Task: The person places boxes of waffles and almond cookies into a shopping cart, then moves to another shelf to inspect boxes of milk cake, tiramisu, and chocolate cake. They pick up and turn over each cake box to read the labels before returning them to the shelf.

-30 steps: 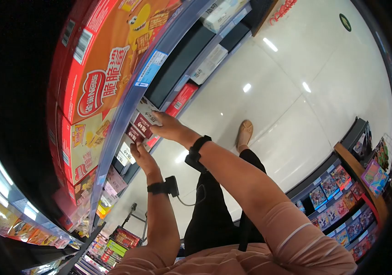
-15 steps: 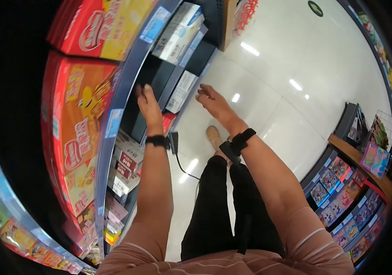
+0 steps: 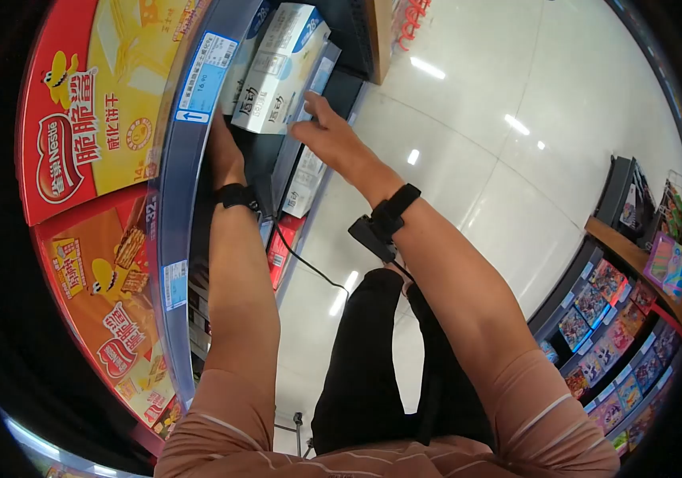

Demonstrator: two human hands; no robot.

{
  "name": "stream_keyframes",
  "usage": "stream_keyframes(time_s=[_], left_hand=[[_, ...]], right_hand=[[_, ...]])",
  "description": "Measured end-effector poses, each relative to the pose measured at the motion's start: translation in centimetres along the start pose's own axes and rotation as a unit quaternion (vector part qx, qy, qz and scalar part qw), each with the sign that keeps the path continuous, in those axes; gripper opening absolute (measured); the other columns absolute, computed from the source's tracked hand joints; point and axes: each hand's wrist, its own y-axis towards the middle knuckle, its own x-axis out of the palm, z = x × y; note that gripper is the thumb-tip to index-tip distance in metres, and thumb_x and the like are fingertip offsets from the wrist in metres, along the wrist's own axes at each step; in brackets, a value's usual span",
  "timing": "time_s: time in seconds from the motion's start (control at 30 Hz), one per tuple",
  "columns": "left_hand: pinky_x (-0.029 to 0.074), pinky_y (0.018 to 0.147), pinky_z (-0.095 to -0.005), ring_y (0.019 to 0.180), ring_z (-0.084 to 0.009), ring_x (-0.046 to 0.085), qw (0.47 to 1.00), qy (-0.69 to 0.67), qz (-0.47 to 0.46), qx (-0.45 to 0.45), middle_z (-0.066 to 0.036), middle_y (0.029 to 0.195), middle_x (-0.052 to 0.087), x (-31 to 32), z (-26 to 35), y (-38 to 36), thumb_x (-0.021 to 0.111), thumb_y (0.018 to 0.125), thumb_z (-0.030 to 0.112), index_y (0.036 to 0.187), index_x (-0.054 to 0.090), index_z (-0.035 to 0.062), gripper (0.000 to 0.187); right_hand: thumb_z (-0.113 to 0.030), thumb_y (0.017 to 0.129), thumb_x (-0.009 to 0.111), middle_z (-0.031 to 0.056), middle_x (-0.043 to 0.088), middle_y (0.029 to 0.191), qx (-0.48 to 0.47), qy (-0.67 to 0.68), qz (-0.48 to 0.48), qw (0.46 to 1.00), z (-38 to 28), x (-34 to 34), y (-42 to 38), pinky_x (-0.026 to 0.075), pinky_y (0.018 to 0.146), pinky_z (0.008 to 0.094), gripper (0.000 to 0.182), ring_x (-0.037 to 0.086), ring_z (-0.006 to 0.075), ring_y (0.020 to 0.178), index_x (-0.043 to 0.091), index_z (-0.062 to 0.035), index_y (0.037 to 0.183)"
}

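Note:
A white box (image 3: 277,72) with blue patches and black lettering sits on the dark shelf at the upper left, and a similar box shows partly behind it. My left hand (image 3: 225,158) reaches into the shelf at the near end of these boxes; its fingers are hidden behind the shelf's blue edge. At the box's right-hand corner is my right hand (image 3: 333,139), thumb and forefinger apart, fingertips close to the shelf lip. Black straps with small devices circle both wrists.
Red and yellow wafer boxes (image 3: 110,111) fill the shelf at left, behind a price rail (image 3: 209,76). Below my right hand are another white box (image 3: 307,183) and a red box (image 3: 285,247). A rack of colourful packets (image 3: 596,319) stands at right across the tiled floor (image 3: 468,119).
My left hand has gone deeper into the shelf, its fingers now out of sight. My right hand has moved left and up to the white box. The view has shifted closer to the shelf.

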Motion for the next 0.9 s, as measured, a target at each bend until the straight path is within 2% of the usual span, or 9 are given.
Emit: stream_keyframes(time_s=[0.1, 0.27, 0.37, 0.47, 0.57, 0.67, 0.77, 0.9], left_hand=[[0.033, 0.109, -0.0403, 0.128, -0.0283, 0.049, 0.999, 0.040, -0.014, -0.005, -0.018, 0.137, 0.055, 0.1, 1.1, -0.8, 0.051, 0.100, 0.050, 0.142, 0.051, -0.0006, 0.065], [0.034, 0.110, -0.0403, 0.130, -0.0277, 0.049, 0.999, 0.048, 0.004, -0.006, -0.017, 0.139, 0.054, -0.8, 0.0, -1.0, 0.054, 0.099, 0.046, 0.142, 0.049, 0.0011, 0.062], [0.035, 0.111, -0.0402, 0.130, -0.0274, 0.048, 0.998, 0.044, 0.031, -0.017, -0.016, 0.140, 0.052, -1.5, -0.6, -1.5, 0.055, 0.099, 0.044, 0.143, 0.048, 0.0021, 0.061], [0.035, 0.112, -0.0402, 0.131, -0.0271, 0.048, 0.997, 0.010, 0.053, -0.054, -0.015, 0.141, 0.051, -2.9, -2.0, -3.0, 0.057, 0.099, 0.042, 0.143, 0.047, 0.0031, 0.059], [0.036, 0.113, -0.0405, 0.131, -0.0270, 0.049, 0.990, -0.068, 0.076, -0.101, -0.015, 0.140, 0.051, -3.1, 2.0, -7.5, 0.059, 0.097, 0.043, 0.143, 0.046, 0.0025, 0.063], [0.037, 0.112, -0.0410, 0.129, -0.0278, 0.050, 0.971, -0.122, 0.129, -0.159, -0.017, 0.140, 0.050, -4.1, 5.1, -12.7, 0.060, 0.096, 0.046, 0.144, 0.041, -0.0004, 0.070], [0.037, 0.113, -0.0411, 0.129, -0.0289, 0.050, 0.955, -0.095, 0.181, -0.215, -0.021, 0.143, 0.046, -6.3, 4.4, -17.0, 0.058, 0.096, 0.047, 0.146, 0.034, -0.0045, 0.076], [0.037, 0.114, -0.0405, 0.129, -0.0306, 0.050, 0.934, -0.044, 0.241, -0.262, -0.026, 0.145, 0.041, -8.0, 5.1, -22.4, 0.055, 0.097, 0.047, 0.146, 0.027, -0.0098, 0.080]], right_hand=[[-0.031, 0.086, 0.064, 0.0285, 0.055, 0.135, -0.016, -0.020, 0.003, 1.000, 0.1, 0.8, 1.9, 0.043, 0.104, 0.0320, 0.083, 0.057, 0.0316, 0.124, 0.031, 0.0092, 0.150], [-0.033, 0.086, 0.062, 0.0294, 0.051, 0.142, -0.005, -0.054, -0.015, 0.998, 0.5, 2.2, 3.5, 0.041, 0.107, 0.0339, 0.086, 0.054, 0.0352, 0.128, 0.027, 0.0101, 0.151], [-0.034, 0.085, 0.061, 0.0306, 0.047, 0.145, -0.037, -0.011, -0.038, 0.999, 0.4, 2.8, 3.3, 0.038, 0.111, 0.0350, 0.084, 0.052, 0.0370, 0.131, 0.030, 0.0088, 0.151], [-0.034, 0.089, 0.063, 0.0182, 0.053, 0.142, -0.008, -0.035, -0.088, 0.996, -1.7, 2.7, 2.6, 0.039, 0.108, 0.0312, 0.078, 0.052, 0.0263, 0.129, 0.033, -0.0025, 0.154], [-0.035, 0.087, 0.064, 0.0206, 0.053, 0.142, -0.034, -0.117, -0.060, 0.991, 0.1, 4.5, 3.2, 0.040, 0.108, 0.0330, 0.076, 0.053, 0.0299, 0.128, 0.039, -0.0026, 0.151], [-0.036, 0.085, 0.064, 0.0246, 0.053, 0.139, -0.040, -0.251, -0.101, 0.962, -1.4, 6.1, 1.0, 0.040, 0.109, 0.0349, 0.075, 0.054, 0.0355, 0.128, 0.044, -0.0016, 0.148], [-0.038, 0.081, 0.062, 0.0275, 0.053, 0.137, -0.036, -0.206, -0.136, 0.968, 0.5, 7.7, -1.6, 0.043, 0.106, 0.0399, 0.074, 0.054, 0.0420, 0.125, 0.049, -0.0054, 0.145], [-0.035, 0.080, 0.062, 0.0278, 0.053, 0.138, -0.012, -0.201, -0.208, 0.957, 1.7, 9.8, -5.3, 0.042, 0.108, 0.0409, 0.072, 0.052, 0.0427, 0.128, 0.049, -0.0016, 0.143]])
